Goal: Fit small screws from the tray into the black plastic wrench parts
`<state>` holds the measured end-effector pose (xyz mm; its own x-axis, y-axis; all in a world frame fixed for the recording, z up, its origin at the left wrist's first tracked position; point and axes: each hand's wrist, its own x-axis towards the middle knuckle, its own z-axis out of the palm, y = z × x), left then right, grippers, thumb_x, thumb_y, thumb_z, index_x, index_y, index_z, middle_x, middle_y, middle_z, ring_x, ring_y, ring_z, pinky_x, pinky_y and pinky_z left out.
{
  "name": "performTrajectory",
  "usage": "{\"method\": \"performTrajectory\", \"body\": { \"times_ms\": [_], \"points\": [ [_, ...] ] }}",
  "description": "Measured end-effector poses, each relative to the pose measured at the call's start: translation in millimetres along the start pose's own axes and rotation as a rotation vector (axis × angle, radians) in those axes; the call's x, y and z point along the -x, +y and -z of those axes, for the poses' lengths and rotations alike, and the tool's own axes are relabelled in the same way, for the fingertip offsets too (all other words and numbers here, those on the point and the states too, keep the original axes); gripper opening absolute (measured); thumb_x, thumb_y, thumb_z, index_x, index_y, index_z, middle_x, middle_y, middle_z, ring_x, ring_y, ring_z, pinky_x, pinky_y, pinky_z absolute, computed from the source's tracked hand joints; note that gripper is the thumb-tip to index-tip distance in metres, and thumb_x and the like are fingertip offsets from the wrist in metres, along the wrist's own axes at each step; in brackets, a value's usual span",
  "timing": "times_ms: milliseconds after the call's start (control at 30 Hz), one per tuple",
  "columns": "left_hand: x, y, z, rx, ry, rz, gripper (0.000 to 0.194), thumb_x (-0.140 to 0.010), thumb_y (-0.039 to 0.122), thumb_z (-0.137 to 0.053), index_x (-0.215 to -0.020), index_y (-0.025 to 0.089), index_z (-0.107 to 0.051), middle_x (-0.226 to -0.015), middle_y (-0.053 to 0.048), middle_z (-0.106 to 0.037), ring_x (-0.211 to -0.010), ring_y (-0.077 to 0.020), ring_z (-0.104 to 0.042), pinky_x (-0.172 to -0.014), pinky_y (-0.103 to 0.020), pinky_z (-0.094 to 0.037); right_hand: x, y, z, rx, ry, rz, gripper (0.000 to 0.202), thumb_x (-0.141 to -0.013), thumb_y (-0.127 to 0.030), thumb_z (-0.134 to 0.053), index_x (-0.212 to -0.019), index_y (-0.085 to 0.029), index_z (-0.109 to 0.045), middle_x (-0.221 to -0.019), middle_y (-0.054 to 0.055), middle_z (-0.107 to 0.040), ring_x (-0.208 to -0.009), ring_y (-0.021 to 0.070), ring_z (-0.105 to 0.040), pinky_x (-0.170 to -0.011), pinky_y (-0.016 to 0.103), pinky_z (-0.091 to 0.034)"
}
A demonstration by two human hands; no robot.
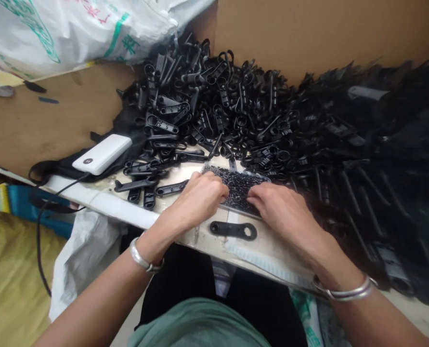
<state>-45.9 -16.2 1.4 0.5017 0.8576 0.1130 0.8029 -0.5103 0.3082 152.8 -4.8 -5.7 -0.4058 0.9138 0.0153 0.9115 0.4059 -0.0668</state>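
Note:
My left hand (pixel 209 193) reaches into a shallow clear-edged tray of small dark pieces (pixel 238 183), likely screws, though they are too small to name surely. Its fingers are closed and bent down at the tray's left part. Over the tray's right part, my right hand (pixel 272 200) pinches thumb and fingertips together. What either hand holds, if anything, is hidden or too small to see. Just below the tray lies a single black plastic crank-shaped arm (pixel 233 230), flat on the table, with a round hole at its right end.
A large heap of black plastic arms (pixel 221 96) covers the back and runs into a dark pile (pixel 373 125) on the right. A white power bank (pixel 102 153) with a black cable (pixel 41 231) lies at left. Cardboard walls (pixel 318 38) and a printed white sack (pixel 73 33) stand behind.

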Motion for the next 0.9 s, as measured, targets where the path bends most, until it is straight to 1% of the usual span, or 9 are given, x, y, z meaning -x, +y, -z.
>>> {"method": "performTrajectory", "body": {
  "times_ms": [133,267,367,467,567,633,700,800,900],
  "points": [
    [-17,4,-3.1,0.005,-0.108,-0.056,0.026,-0.08,0.005,-0.047,-0.066,0.017,-0.065,-0.069,-0.003,-0.064,-0.083,-0.0203,-0.057,-0.078,-0.035,-0.029,-4,5,-1,-0.049,0.018,0.01,0.018,-0.091,-0.025,-0.051,-0.077,-0.022,-0.062,-0.082,0.001,-0.066,-0.074,0.0182,-0.061,-0.06,0.029,-0.036],
    [-24,2,-6.3,0.018,-0.146,-0.11,0.022,-0.079,0.007,-0.047,-0.066,0.017,-0.062,-0.068,-0.001,-0.063,-0.082,-0.0194,-0.057,-0.079,-0.036,-0.026,-2,15,5,-0.32,0.074,0.001,0.015,-0.09,-0.026,-0.052,-0.081,-0.022,-0.064,-0.077,-0.003,-0.067,-0.071,0.0133,-0.061,-0.065,0.025,-0.041],
    [-25,0,-9.3,0.03,-0.132,-0.139,0.022,-0.08,0.007,-0.046,-0.066,0.017,-0.059,-0.066,0.001,-0.061,-0.078,-0.018,-0.055,-0.078,-0.036,-0.024,0,23,10,-0.514,0.069,-0.034,0.017,-0.088,-0.028,-0.052,-0.077,-0.021,-0.063,-0.064,-0.004,-0.064,-0.058,0.011,-0.058,-0.058,0.023,-0.041],
    [-24,0,-11.2,0.044,-0.125,-0.139,0.021,-0.08,0.006,-0.045,-0.067,0.017,-0.057,-0.066,0.001,-0.059,-0.076,-0.0174,-0.054,-0.076,-0.035,-0.024,3,26,14,-0.679,0.051,-0.091,0.017,-0.086,-0.03,-0.056,-0.076,-0.019,-0.063,-0.058,-0.003,-0.062,-0.05,0.0101,-0.055,-0.049,0.021,-0.039],
    [-23,0,-12.2,0.067,-0.125,-0.138,0.022,-0.081,0.004,-0.043,-0.067,0.016,-0.055,-0.068,0.0,-0.058,-0.077,-0.0173,-0.052,-0.075,-0.034,-0.024,9,27,19,-0.933,0.124,-0.222,0.016,-0.08,-0.032,-0.063,-0.078,-0.016,-0.065,-0.058,0.0,-0.063,-0.045,0.0092,-0.052,-0.042,0.019,-0.038],
    [-21,-1,-13.3,0.111,-0.107,-0.127,0.022,-0.082,0.005,-0.042,-0.066,0.015,-0.054,-0.069,0.0,-0.057,-0.078,-0.0174,-0.052,-0.075,-0.033,-0.025,15,28,22,-1.067,0.199,-0.277,0.016,-0.077,-0.03,-0.068,-0.079,-0.014,-0.065,-0.06,0.001,-0.064,-0.046,0.0092,-0.053,-0.044,0.019,-0.041],
    [-20,-2,-14.5,0.161,-0.076,-0.108,0.023,-0.084,0.006,-0.042,-0.066,0.015,-0.052,-0.071,-0.001,-0.056,-0.077,-0.0172,-0.051,-0.076,-0.033,-0.027,22,29,22,-1.149,0.228,-0.297,0.016,-0.075,-0.028,-0.071,-0.08,-0.014,-0.065,-0.061,0.002,-0.064,-0.049,0.0095,-0.055,-0.047,0.018,-0.044],
    [-19,-3,-15.0,0.201,-0.013,-0.067,0.021,-0.086,0.009,-0.041,-0.069,0.016,-0.053,-0.075,-0.002,-0.056,-0.078,-0.0176,-0.049,-0.077,-0.033,-0.03,31,26,18,-1.271,0.2,-0.319,0.019,-0.074,-0.028,-0.074,-0.083,-0.014,-0.065,-0.06,0.001,-0.064,-0.05,0.0093,-0.056,-0.048,0.018,-0.045],
    [-18,-5,-13.0,0.274,0.057,-0.008,0.018,-0.086,0.011,-0.043,-0.074,0.016,-0.055,-0.078,-0.002,-0.057,-0.077,-0.0172,-0.05,-0.072,-0.03,-0.034,36,17,11,-1.425,0.161,-0.329,0.025,-0.074,-0.031,-0.076,-0.09,-0.015,-0.067,-0.067,0.003,-0.067,-0.054,0.0096,-0.058,-0.051,0.018,-0.047]
  ]
}}
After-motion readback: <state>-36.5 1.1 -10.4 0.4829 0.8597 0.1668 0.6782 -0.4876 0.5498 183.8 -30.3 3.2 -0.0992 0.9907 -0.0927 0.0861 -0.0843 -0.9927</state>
